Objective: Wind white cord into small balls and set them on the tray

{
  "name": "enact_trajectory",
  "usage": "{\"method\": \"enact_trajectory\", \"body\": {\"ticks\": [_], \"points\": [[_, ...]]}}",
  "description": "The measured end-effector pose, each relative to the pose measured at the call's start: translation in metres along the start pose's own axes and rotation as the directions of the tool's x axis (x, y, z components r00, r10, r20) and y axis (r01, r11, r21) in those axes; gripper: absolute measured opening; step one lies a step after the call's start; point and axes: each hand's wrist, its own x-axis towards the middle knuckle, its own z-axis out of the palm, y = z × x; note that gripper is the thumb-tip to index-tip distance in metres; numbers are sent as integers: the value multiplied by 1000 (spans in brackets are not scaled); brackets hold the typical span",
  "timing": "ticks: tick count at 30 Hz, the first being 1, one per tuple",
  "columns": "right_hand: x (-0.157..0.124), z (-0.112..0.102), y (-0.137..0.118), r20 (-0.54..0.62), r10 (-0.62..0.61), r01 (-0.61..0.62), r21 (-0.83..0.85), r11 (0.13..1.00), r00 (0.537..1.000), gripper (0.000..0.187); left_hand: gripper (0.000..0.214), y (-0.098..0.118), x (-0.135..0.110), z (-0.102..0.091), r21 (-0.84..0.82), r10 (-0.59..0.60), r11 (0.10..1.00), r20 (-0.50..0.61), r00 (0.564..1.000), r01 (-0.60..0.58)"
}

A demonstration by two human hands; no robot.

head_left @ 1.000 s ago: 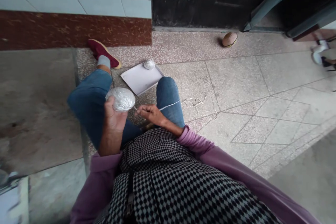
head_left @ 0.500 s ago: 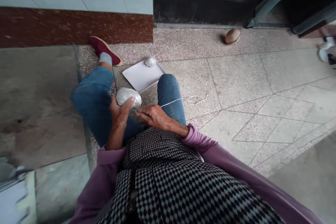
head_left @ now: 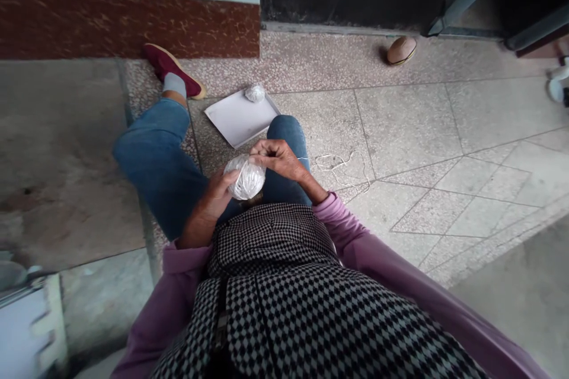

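Note:
A shiny white ball of string is held over my lap, between my knees. My left hand grips it from the left, thumb on top. At the ball's upper right edge, my right hand is closed in a pinch on the white string. From that hand the string runs across my right knee to a loose tangle of string on the floor. A smaller white ball sits in the far corner of a shallow white tray beyond my knees.
A tan rounded object lies on the floor by the dark door. My left foot in a red shoe rests near the tiled wall. White items stand at the lower left.
The ball has moved right and turned, now showing another side. My right hand has risen from below right of the ball to its upper right edge.

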Motion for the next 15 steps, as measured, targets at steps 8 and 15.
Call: {"method": "enact_trajectory", "body": {"ticks": [8,15], "points": [[1,3,-1,-132,-37,43,46,998,991,70,79,1,2,17,-109,-32,994,-47,998,27],[-6,-15,-42,-35,-70,63,-163,985,997,42,64,-1,6,11,104,-61,993,18,998,59]]}}
